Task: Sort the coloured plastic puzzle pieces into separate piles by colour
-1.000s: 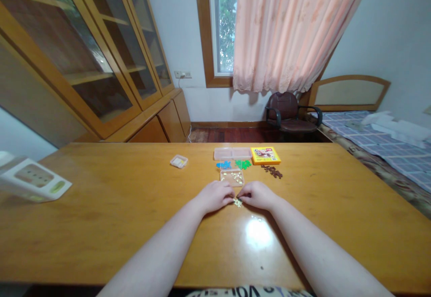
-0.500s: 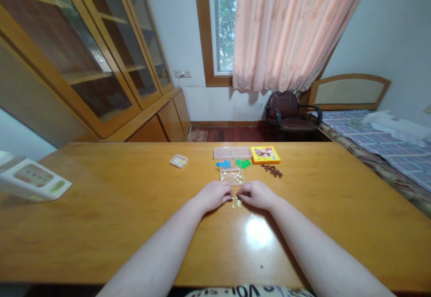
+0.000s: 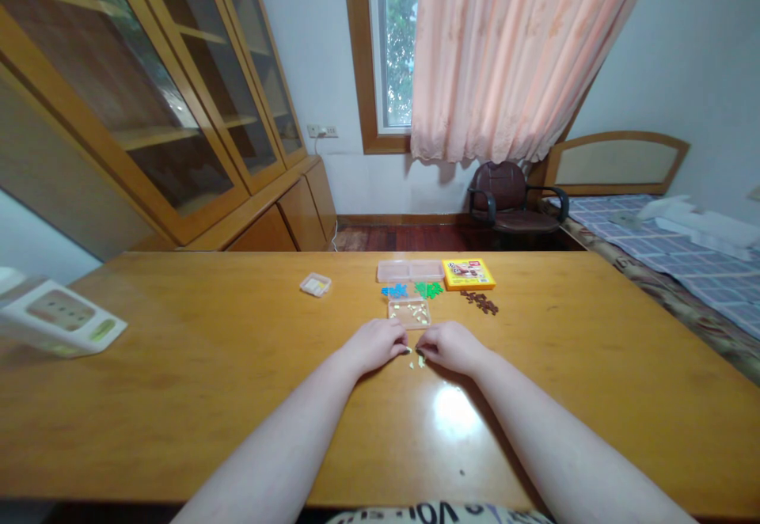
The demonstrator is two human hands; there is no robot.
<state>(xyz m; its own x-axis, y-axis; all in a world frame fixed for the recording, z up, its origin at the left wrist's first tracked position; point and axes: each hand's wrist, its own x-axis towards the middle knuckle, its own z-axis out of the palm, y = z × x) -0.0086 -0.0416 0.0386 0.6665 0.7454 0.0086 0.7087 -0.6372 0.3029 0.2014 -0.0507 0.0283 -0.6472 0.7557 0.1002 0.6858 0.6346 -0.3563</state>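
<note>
On the table, my left hand [image 3: 378, 343] has its thumb and fingertips pinched on a small pale yellow piece [image 3: 409, 350]. My right hand [image 3: 451, 346] faces it, only a small gap away, its fingers also pinched together; what sits between them is too small to make out. A few loose pale yellow pieces [image 3: 421, 362] lie on the wood just below the fingertips. Beyond both hands stands a small clear plastic box [image 3: 408, 324] with several more pale pieces scattered inside it.
Past the box lie blue pieces [image 3: 395, 291], green pieces [image 3: 428, 290] and brown pieces [image 3: 480, 302]. A long clear tray [image 3: 409, 271] and a yellow box [image 3: 469, 274] stand behind them. Farther left are a small clear case [image 3: 315, 284] and a white device [image 3: 59, 314].
My right fingertips have shifted slightly left, closer to my left ones. The loose pale pieces beside them look fewer or more covered. My left hand has barely moved.
</note>
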